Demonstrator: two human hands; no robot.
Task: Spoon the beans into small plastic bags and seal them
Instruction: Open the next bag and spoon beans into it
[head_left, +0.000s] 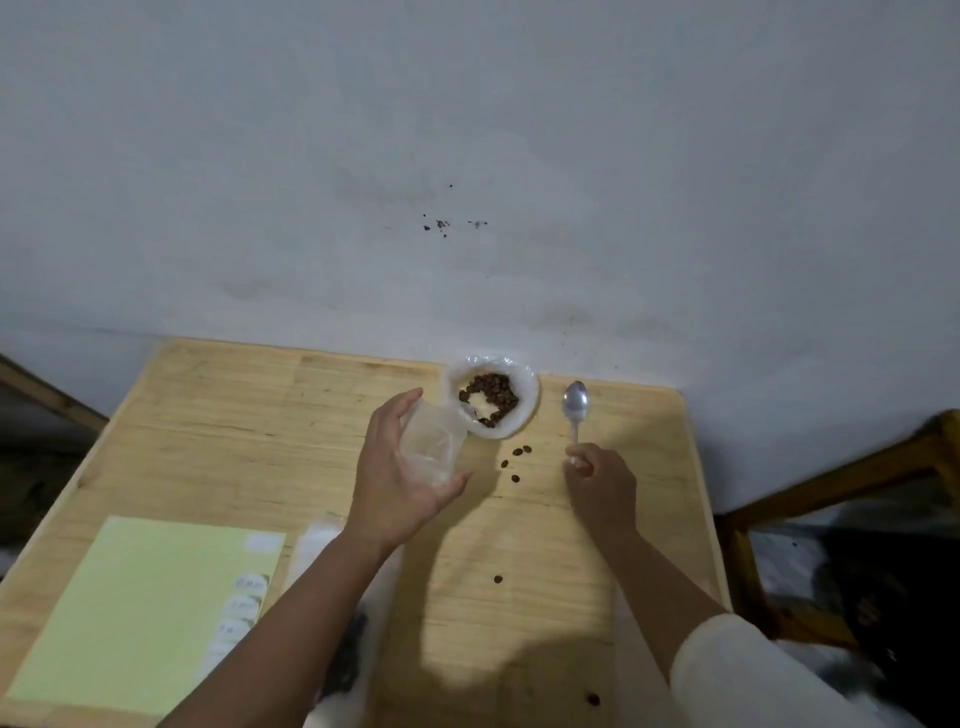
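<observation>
A white bowl lined with clear plastic (524, 410) holds dark brown beans (491, 397) at the far edge of the wooden table (519, 545). My left hand (400, 478) holds a small clear plastic bag (431, 444) just left of the bowl, fingers curled round it. My right hand (602, 486) pinches the handle of a metal spoon (575, 408), whose empty bowl points away from me, right of the bean bowl. Several loose beans (514, 462) lie on the table between my hands.
A pale green sheet (145, 613) with white labels along its right edge lies at the near left. More plastic bags (317, 545) lie under my left forearm. Single beans (497, 578) dot the near table. The wall stands right behind the table; wooden frames flank both sides.
</observation>
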